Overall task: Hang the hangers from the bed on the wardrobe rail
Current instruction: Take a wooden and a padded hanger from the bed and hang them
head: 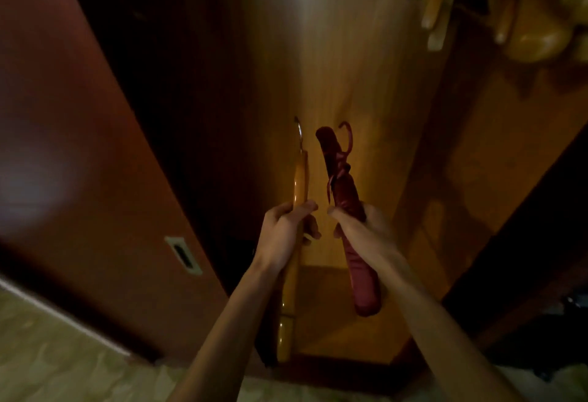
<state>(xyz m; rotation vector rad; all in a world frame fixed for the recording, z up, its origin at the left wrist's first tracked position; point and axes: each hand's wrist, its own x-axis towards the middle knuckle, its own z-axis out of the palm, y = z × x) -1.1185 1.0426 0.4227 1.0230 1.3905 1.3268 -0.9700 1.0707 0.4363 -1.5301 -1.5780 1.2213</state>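
Observation:
My left hand (286,230) grips a light wooden hanger (299,179) edge-on, its metal hook pointing up. My right hand (359,226) holds a dark red padded hanger (340,179) with a red hook and a small ribbon at its neck. Both hangers are raised side by side inside the open wardrobe, in front of its lit wooden back panel (334,67). Several wooden hangers (436,7) hang at the top right; the rail itself is hidden in the dark.
The open wardrobe door (79,147) with a metal lock plate (183,255) stands at the left. Another dark door edge (525,226) is at the right. Pale patterned floor (63,354) lies below. Dark objects sit low at the right.

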